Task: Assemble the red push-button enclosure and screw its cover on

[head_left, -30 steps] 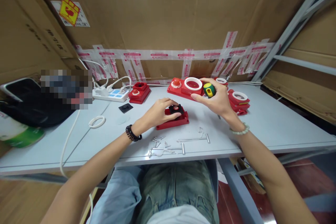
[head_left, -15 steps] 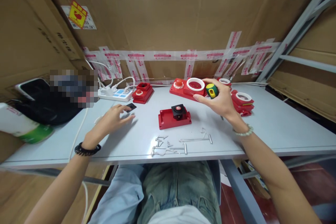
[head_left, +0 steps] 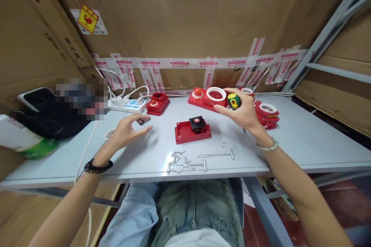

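My left hand (head_left: 126,131) is over the left part of the table, its thumb stretched away from the fingers. Its fingertips touch a small black plate (head_left: 144,122), partly covered by them; the thumb stays apart from it. In my right hand (head_left: 245,110) is a screwdriver (head_left: 234,101) with a green and yellow handle; a bit of its shaft shows below the palm. Between the hands lies an open red housing (head_left: 184,133), with a black square push-button block (head_left: 196,124) standing at its right end.
Several screws (head_left: 176,157) and T-shaped metal pieces (head_left: 205,164) lie near the front edge. Behind stand a red button box (head_left: 157,104), a red unit with a white ring (head_left: 199,100), another red unit (head_left: 268,114), and a white power strip (head_left: 130,106). A cardboard wall (head_left: 185,15) closes the back.
My left hand has shifted slightly, its fingers now over the black plate, which looks tilted rather than flat. My right hand keeps the screwdriver in nearly the same place.
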`<state>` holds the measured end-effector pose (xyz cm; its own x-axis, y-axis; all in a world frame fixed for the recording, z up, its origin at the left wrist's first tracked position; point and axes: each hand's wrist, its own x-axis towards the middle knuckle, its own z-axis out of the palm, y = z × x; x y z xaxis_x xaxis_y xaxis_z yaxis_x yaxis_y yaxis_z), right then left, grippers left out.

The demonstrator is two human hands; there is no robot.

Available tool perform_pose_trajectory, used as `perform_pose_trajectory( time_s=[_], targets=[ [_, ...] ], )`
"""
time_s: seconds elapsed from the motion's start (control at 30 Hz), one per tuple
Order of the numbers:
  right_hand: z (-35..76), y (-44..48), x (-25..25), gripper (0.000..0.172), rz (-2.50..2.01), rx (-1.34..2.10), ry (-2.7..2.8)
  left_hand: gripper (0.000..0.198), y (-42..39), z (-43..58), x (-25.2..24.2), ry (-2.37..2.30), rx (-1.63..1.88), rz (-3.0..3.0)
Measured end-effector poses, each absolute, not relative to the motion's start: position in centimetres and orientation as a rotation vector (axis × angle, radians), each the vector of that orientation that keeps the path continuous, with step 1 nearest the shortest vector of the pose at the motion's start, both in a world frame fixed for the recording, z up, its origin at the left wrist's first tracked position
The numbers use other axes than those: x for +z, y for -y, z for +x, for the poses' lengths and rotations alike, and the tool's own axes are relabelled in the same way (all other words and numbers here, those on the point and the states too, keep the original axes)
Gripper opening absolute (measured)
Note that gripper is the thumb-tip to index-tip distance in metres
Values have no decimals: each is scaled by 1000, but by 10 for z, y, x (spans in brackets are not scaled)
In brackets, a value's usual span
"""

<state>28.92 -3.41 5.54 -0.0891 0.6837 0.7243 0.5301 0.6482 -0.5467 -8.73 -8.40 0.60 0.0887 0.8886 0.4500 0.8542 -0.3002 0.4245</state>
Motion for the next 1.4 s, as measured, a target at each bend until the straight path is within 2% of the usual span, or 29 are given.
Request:
perform_pose_trajectory(
  time_s=[0.13,0.27,0.4,0.7,1.23,1.4],
  targets=[
    [290,33,56,53,-970,181,1731,39,73,-16,36,-1430,1147,2385],
    [291,33,57,56,-968,176,1726,33,52,36,43,-1178,1084,2478],
    [291,33,58,55,-950,171,1737,25,41,46,33,-1151,1003,2505],
    [291,33,56,50,-952,157,1766,22,41,44,28,-1139,943,2558],
    [290,33,55,51,-975,148,1773,27,41,44,28,-1139,933,2551],
    [287,32,54,53,-948,250,1810,29,52,25,40,-1275,1045,2513]
  ],
)
